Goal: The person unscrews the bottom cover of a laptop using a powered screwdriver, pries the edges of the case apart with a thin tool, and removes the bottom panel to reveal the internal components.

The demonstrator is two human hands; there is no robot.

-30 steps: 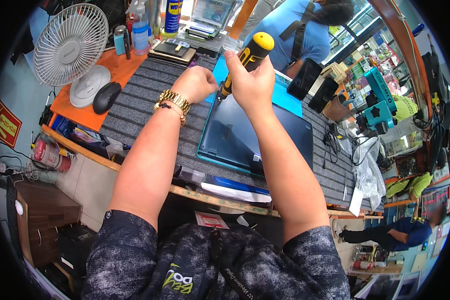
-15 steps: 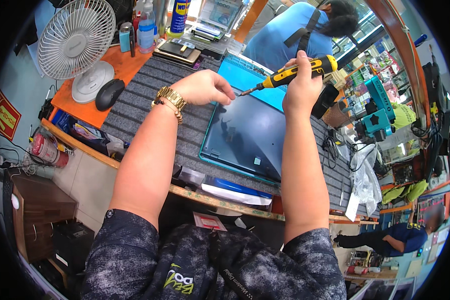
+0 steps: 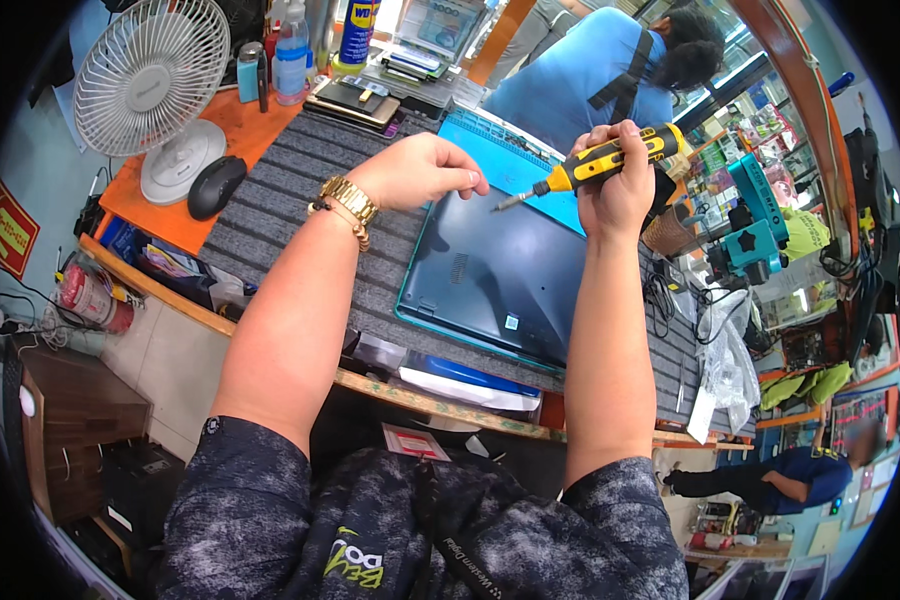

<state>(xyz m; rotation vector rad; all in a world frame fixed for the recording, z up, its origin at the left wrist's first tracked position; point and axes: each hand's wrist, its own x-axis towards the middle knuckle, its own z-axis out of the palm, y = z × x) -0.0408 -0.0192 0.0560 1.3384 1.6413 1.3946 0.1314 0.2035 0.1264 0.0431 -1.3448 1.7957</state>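
A yellow-and-black screwdriver (image 3: 610,162) lies in the grip of my right hand (image 3: 618,195). Its metal bit slants down to the left, with the tip just above a laptop (image 3: 490,275). The laptop is turned bottom side up, showing a dark underside with vents and a small pale label. Over its far left corner hovers my left hand (image 3: 420,175), thumb and fingers drawn together close to the bit's tip. Whatever those fingers hold, if anything, is too small to make out. Beneath the laptop's far edge is a blue work mat (image 3: 510,165) with small compartments.
Left on the ribbed grey bench mat (image 3: 280,190) are a black mouse (image 3: 217,188) and a white fan (image 3: 155,90). Phones (image 3: 355,105) and a spray can (image 3: 355,35) stand behind. Cables, a plastic bag (image 3: 727,350) and a teal microscope (image 3: 755,225) sit right. A person (image 3: 580,75) leans beyond.
The screwdriver's tip has come away from my left fingertips, shifting slightly right and down. My left hand has moved a little to the right.
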